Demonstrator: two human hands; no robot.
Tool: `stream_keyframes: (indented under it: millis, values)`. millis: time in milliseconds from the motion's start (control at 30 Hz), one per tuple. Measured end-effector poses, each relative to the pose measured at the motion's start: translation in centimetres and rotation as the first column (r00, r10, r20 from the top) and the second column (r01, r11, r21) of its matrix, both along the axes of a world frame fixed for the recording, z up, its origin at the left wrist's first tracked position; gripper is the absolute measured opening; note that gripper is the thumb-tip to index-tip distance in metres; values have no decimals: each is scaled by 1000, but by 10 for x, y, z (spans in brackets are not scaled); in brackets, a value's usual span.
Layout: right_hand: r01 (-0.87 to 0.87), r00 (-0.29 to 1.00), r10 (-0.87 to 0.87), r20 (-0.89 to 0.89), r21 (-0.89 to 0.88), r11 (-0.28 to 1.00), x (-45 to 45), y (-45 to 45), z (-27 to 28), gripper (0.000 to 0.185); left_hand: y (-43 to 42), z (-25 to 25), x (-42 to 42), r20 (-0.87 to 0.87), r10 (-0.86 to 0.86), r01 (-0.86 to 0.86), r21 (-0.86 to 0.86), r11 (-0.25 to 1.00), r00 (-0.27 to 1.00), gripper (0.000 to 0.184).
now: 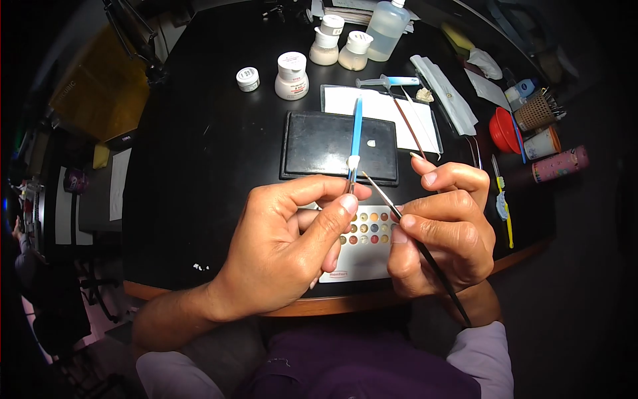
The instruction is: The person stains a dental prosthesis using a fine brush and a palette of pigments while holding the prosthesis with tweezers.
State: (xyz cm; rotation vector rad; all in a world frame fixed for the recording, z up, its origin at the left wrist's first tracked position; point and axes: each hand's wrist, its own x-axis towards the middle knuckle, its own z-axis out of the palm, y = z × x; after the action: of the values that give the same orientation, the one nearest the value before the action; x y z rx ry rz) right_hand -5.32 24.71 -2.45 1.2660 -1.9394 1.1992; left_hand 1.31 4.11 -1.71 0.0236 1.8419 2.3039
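My left hand (286,233) is closed, with thumb and forefinger pinching the metal end of a slim blue tool (357,126) that points away from me. Beside its lower part, just above the fingertips, shows a small white tooth-shaped piece (353,161); how it is held is unclear. Between the thumb and fingers of my right hand (445,233) is a fine paintbrush (425,253) with a dark handle. The brush tip lies close to the white piece; I cannot tell whether they touch. Under the hands is a white palette (345,268) with several round coloured wells.
Behind the hands lies a black rectangular case (312,143) with a white fragment (371,143) on it. White-lidded jars (292,80) and a clear bottle (387,33) stand farther back. A syringe (399,81), a brown brush (409,123) and a red bowl (504,130) are to the right.
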Motion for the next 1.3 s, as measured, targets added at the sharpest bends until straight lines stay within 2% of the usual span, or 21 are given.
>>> stream_keyframes:
  millis: [100, 200, 333, 433, 800, 933, 1067, 1300]
  values:
    - [-1, 1000, 1, 9, -22, 1000, 4, 1, 3, 30, 1, 0, 0, 56, 5, -10, 84, 996, 998, 27]
    - [-23, 1000, 25, 18, -89, 996, 4, -2, -1, 29, 2, -5, -2, 40, 20, -25, 108, 994, 999, 26]
    - [-20, 999, 18, -29, -73, 997, 3, -2, -7, 26, 4, -3, -3, 112, 19, -40, 194, 980, 993, 25]
    - [-15, 1000, 14, -27, -53, 998, 3, -2, -3, 21, 4, -4, -3, 137, 15, -40, 182, 982, 990, 24]
    - [-32, 999, 30, -25, -78, 996, 0, -5, -4, 20, 6, 0, -2, 155, 25, -47, 140, 989, 988, 29]
    - [-43, 998, 42, 42, 31, 999, 5, 2, 0, 27, 5, 1, -2, 157, 13, -33, 123, 992, 988, 30]
    - [-35, 999, 34, -16, -73, 997, 2, -5, -2, 20, 6, 2, -2, 172, 28, -49, 123, 991, 985, 30]
    - [-52, 999, 51, -7, -77, 996, 3, -3, -3, 18, 7, 3, -2, 169, 29, -50, 123, 991, 985, 31]
